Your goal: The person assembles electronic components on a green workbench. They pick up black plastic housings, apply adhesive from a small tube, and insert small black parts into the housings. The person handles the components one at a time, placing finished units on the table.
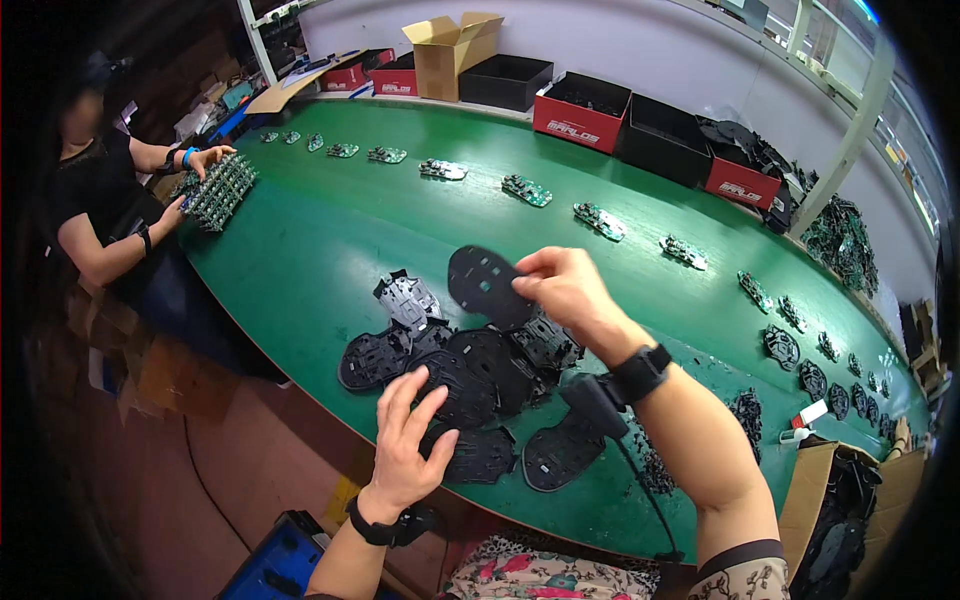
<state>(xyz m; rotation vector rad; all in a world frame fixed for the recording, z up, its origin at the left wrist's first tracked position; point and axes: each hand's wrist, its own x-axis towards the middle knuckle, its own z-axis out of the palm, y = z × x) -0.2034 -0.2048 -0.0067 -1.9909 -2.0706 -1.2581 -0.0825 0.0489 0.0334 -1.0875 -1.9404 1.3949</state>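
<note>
- My right hand (568, 290): thumb and fingers are pinched together on the edge of a flat black plate (482, 288) with small cut-outs.
- Plate position: it is tilted, above the far side of a cluster of black molded shells (482, 365), near the middle of the green table (330, 240).
- My left hand (408, 450): fingers are spread, thumb apart, with nothing gripped. It is at the near left side of the cluster; I cannot tell whether the fingertips touch a shell.
- Single black shell (562, 455): lies to the right of the cluster, near the table's front edge.
- Green circuit boards (526, 190): spaced in a curved row beyond the cluster.
- Far left: a co-worker (85, 190) has both hands at a stack of boards (222, 198).
- Back edge: a red box (580, 128) contains dark parts.
</note>
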